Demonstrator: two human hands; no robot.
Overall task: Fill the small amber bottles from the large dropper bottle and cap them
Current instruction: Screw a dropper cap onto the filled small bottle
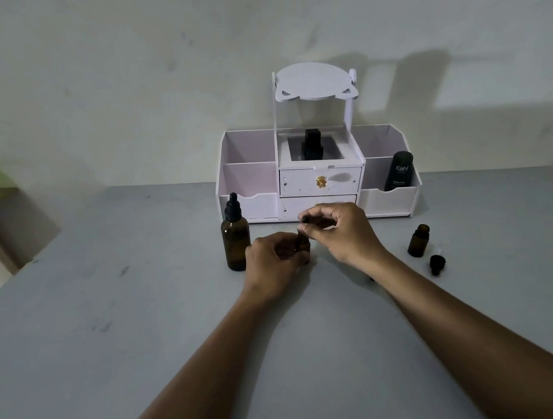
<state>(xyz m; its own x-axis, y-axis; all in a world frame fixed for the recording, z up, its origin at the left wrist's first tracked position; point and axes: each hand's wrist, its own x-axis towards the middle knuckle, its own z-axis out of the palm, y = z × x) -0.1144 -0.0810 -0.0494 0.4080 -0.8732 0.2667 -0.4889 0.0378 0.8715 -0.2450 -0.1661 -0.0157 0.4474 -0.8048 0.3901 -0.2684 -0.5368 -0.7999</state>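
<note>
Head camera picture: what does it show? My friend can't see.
A left hand holds a small amber bottle on a table; the right hand pinches a black cap above it. A large dropper bottle stands to their left; an uncapped small bottle and loose cap sit to the right.

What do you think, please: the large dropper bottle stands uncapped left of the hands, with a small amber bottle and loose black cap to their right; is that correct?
No: the head view shows the large dropper bottle wearing its dropper top, not uncapped. It stands left of the left hand and right hand, with the small amber bottle and loose black cap to their right.
</note>
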